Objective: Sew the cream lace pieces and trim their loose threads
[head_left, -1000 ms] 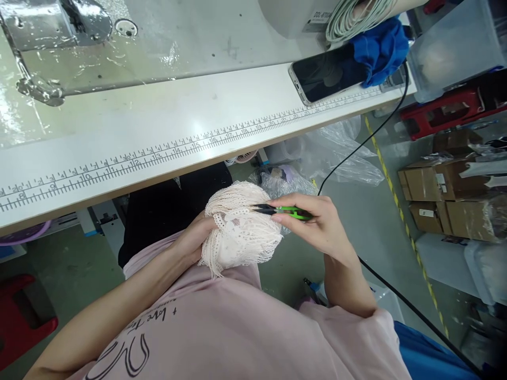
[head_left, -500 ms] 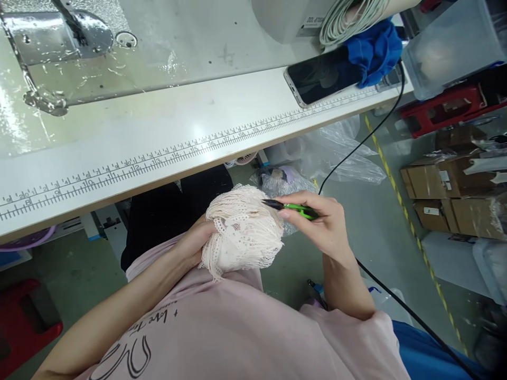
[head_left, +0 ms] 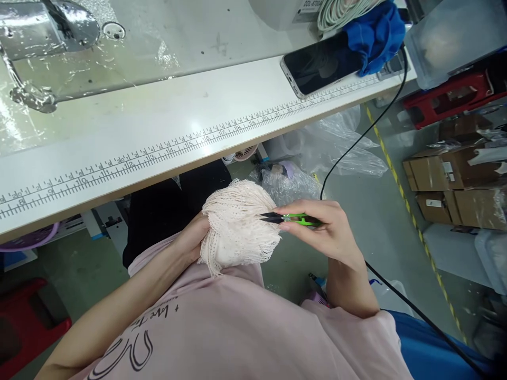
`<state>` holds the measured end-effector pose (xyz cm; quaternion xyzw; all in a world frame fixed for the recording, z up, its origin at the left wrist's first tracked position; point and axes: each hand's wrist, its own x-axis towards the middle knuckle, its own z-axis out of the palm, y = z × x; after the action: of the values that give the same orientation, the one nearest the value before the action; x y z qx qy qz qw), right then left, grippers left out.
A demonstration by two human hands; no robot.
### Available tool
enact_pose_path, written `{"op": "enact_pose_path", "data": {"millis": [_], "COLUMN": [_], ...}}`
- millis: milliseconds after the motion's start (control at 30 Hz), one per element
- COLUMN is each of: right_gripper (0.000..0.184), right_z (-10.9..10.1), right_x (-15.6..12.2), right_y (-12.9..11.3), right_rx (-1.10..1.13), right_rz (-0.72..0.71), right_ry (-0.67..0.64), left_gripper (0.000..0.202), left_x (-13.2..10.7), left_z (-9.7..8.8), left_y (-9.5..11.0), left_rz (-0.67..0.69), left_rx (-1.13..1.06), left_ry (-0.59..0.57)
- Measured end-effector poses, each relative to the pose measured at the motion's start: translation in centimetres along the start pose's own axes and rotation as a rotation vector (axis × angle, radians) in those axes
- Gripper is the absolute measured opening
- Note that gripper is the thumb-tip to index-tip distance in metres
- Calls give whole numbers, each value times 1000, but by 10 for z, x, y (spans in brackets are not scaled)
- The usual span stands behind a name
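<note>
A bunched bundle of cream lace trim (head_left: 240, 224) is held in front of my body, just below the table edge. My left hand (head_left: 194, 237) is closed on the bundle's left side, its fingertips hidden behind the lace. Between the thumb and fingers of my right hand (head_left: 327, 224) is a pair of green thread snips (head_left: 299, 218) with dark blades. The blades point left, slightly parted at the tips, and lie against the right part of the lace.
A white table edge with a printed ruler (head_left: 170, 153) runs across above my hands. On it lie a phone (head_left: 320, 66) and a blue cloth (head_left: 374, 37). A black cable (head_left: 356, 148) hangs to the right, near plastic bags (head_left: 336, 142) and cardboard boxes (head_left: 431, 174).
My right hand has brought the snips slightly lower on the lace, and their blades have parted a little. The lace's folds have shifted; the whole view has moved slightly.
</note>
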<state>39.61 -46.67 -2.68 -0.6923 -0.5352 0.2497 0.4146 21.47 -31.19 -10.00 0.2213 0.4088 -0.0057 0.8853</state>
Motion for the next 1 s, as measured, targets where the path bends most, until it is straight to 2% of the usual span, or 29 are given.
{"op": "enact_pose_path", "data": {"millis": [167, 467, 633, 833, 900, 1000], "right_gripper": [18, 19, 18, 18, 17, 15], "right_z": [2, 7, 11, 13, 13, 15], "right_x": [1, 6, 9, 11, 11, 10], "right_y": [1, 5, 6, 6, 6, 7], "right_rx": [-38, -103, -81, -58, -52, -27], "right_rz": [-16, -64, -65, -48, -46, -34], "right_ry": [4, 7, -3, -3, 6, 41], "left_gripper": [36, 38, 45, 39, 37, 35], "left_x": [1, 3, 4, 5, 4, 2], "left_z": [-1, 1, -2, -3, -1, 4], "left_y": [-1, -1, -3, -5, -4, 0], "left_rz": [-32, -123, -126, -136, -125, -113], "left_rx": [-48, -87, -114, -116, -110, -120], "left_ry": [2, -41, -50, -85, -134, -304]}}
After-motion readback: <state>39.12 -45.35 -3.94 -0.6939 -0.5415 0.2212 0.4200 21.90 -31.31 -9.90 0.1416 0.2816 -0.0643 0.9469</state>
